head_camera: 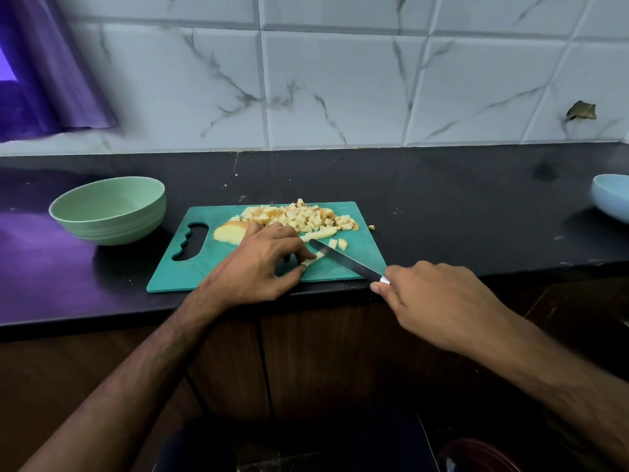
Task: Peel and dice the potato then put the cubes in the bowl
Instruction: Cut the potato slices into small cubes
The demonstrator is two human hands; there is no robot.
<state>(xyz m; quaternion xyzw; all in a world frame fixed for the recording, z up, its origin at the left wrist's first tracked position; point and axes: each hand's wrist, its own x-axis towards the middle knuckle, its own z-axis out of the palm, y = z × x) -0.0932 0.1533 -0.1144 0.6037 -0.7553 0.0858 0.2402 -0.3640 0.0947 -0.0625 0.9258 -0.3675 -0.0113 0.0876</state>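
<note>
While your left hand (263, 258) curls down onto the green cutting board (190, 270), its thumb and fingertips pinch a pale potato strip (313, 259) against the board. Your right hand (432, 298) is closed around the handle of a knife (343, 261), whose blade slants up and left across the strip, just beside your left fingertips. Behind your left hand lies a heap of diced potato cubes (299, 218) along the board's far edge, with an uncut potato slab (229, 232) to its left and a second strip (321, 233) and two loose cubes near the blade tip. A light green bowl (109, 209) sits on the black counter (459, 212), just left of the board, with no cubes visible inside it. A pale blue bowl (611, 201) shows at the counter's far right. White marbled wall tiles (340, 90) rise behind, a purple curtain (44, 69) hangs upper left, and wooden cabinet fronts (323, 362) sit below.
</note>
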